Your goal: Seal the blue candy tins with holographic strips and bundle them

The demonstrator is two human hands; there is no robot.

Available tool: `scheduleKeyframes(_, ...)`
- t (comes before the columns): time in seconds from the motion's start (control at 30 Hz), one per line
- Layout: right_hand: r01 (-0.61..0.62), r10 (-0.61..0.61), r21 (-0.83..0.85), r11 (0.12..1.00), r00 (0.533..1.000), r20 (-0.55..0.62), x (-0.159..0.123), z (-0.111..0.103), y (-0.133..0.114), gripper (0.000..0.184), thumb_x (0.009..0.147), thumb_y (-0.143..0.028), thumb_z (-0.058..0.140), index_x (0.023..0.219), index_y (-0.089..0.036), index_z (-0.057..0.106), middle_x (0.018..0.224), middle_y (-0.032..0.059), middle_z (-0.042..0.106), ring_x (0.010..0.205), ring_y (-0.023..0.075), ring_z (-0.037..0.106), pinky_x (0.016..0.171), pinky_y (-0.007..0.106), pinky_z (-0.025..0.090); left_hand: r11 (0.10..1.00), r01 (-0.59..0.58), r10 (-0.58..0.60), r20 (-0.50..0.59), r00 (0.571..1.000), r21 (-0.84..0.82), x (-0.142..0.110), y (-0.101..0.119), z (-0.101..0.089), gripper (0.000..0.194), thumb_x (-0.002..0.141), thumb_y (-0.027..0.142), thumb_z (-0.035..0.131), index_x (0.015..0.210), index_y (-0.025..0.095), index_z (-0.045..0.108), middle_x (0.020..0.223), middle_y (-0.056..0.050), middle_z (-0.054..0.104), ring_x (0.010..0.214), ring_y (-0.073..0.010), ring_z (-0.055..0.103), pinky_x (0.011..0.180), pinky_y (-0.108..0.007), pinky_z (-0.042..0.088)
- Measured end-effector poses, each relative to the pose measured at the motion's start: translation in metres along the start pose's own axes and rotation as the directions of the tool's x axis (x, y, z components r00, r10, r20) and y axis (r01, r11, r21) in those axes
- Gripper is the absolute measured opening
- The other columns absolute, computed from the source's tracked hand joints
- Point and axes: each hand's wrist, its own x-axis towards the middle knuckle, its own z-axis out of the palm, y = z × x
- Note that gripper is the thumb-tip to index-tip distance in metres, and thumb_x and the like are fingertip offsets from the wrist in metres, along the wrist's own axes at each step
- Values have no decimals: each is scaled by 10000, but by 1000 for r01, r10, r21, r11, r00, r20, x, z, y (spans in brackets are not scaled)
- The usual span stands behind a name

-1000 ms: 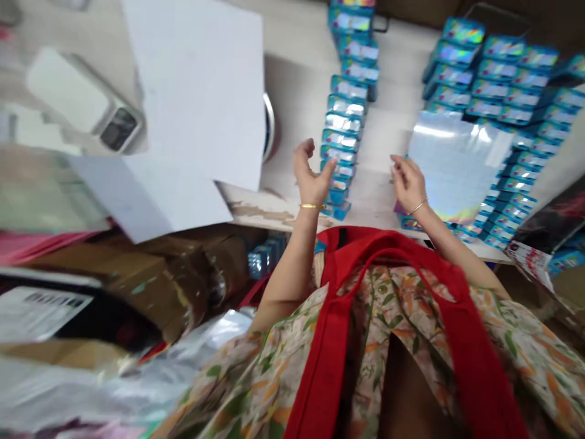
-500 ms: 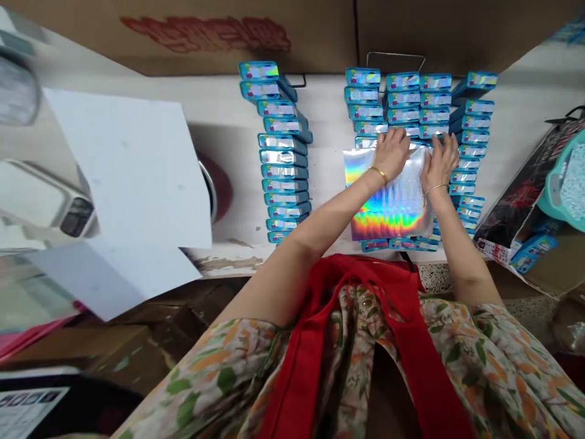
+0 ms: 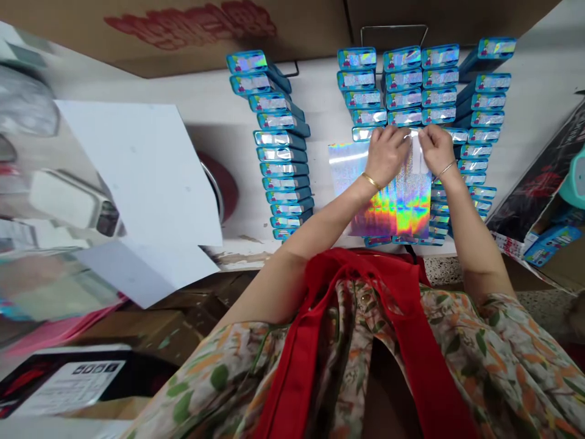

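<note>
A shiny holographic sticker sheet [image 3: 345, 183] with rainbow reflections lies over blue boxes in front of me. My left hand [image 3: 388, 153] rests on its upper part, fingers bent and closed at the top edge. Close beside it, my right hand [image 3: 439, 149] pinches at the sheet's upper right edge with thumb and fingers. A pale strip [image 3: 417, 155] shows on the sheet between the two hands. Whether a single sticker is lifted there is too small to tell. Blue boxes [image 3: 402, 99] with shiny labels stand in rows behind and right of the sheet.
Another row of blue boxes [image 3: 282, 169] stands left of the sheet. Farther left are white sheets [image 3: 150, 177], partly over a round dark red container [image 3: 225, 189]. A large cardboard box [image 3: 311, 36] borders the back. An open carton with a blue package [image 3: 552, 245] sits at right.
Both hands moved from apart, in front of me, onto the sticker sheet's top edge. Since half a second ago, my right hand has shifted closer to my left and now pinches at the edge.
</note>
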Motion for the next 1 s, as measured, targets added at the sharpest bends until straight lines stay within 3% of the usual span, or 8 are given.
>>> scheduleKeyframes(0.2, -74, 76, -166, 983, 997, 7, 5, -16, 1, 576, 1001, -717, 355, 888, -242, 660, 849, 72, 654, 922, 254, 632, 937, 476, 531, 996, -37, 35, -28, 999, -77, -46, 32, -8, 338, 1075, 421, 396, 1047, 208, 657, 1207, -116, 715, 1146, -264, 603, 981, -439, 394)
scheduleKeyframes(0.33, -30, -18, -403, 915, 993, -115, -9, -23, -32, 645, 1007, -676, 403, 1297, -163, 666, 1279, 202, 652, 1236, 342, 550, 1093, 579, 429, 922, 28, -96, -157, 983, -387, -92, 49, -31, 294, 1030, 469, 551, 889, 217, 603, 890, -33, 698, 883, -189, 632, 896, -383, 435)
scheduleKeyframes(0.4, 23, -89, -316, 948, 977, -194, -29, -12, -57, 736, 1014, -697, 345, 1388, -122, 611, 1357, 222, 615, 1293, 334, 531, 1139, 569, 406, 768, 130, -314, -191, 930, -627, -112, 47, -44, 304, 970, 495, 665, 866, 221, 584, 828, 1, 654, 794, -148, 621, 814, -329, 459)
scheduleKeyframes(0.47, -21, 23, 14, 1000, 984, -177, -59, 9, -82, 794, 996, -765, 229, 1306, -162, 641, 1168, 163, 681, 1125, 275, 636, 1036, 509, 508, 555, 208, -524, -144, 840, -806, -132, 38, -56, 334, 892, 481, 775, 845, 220, 572, 783, 26, 612, 728, -117, 604, 730, -278, 463)
scheduleKeyframes(0.6, -342, 244, 462, 819, 935, 258, -129, 65, -123, 766, 835, -913, 421, 1080, -236, 681, 869, 39, 684, 742, 184, 651, 715, 371, 555, 278, 236, -760, -62, 647, -931, -179, 16, -72, 379, 759, 333, 909, 766, 199, 554, 696, 64, 573, 659, -81, 581, 687, -224, 465)
scheduleKeyframes(0.7, -387, 204, 458, 800, 894, 400, -167, 100, -143, 619, 727, -843, 684, 827, -233, 670, 732, -5, 658, 667, 142, 590, 698, 323, 507, 198, 275, -849, -25, 528, -941, -223, 4, -75, 375, 711, 249, 921, 721, 187, 551, 639, 75, 582, 603, -66, 549, 643, -206, 442)
scheduleKeyframes(0.83, -430, 175, 431, 794, 839, 515, -186, 133, -158, 614, 715, -846, 674, 692, -238, 592, 615, -25, 606, 608, 133, 534, 662, 316, 458, 134, 285, -917, -10, 398, -949, -276, -8, -74, 374, 681, 264, 925, 714, 190, 559, 601, 83, 586, 573, -67, 536, 621, -200, 427)
scheduleKeyframes(1.0, -410, 101, 402, 819, 793, 601, -181, 162, -169, 561, 761, -800, 655, 729, -246, 575, 624, -25, 592, 623, 142, 538, 663, 321, 462, 243, 286, -905, -110, 412, -927, -308, -37, -79, 321, 757, 321, 874, 736, 198, 578, 658, 48, 621, 627, -100, 567, 661, -229, 452)
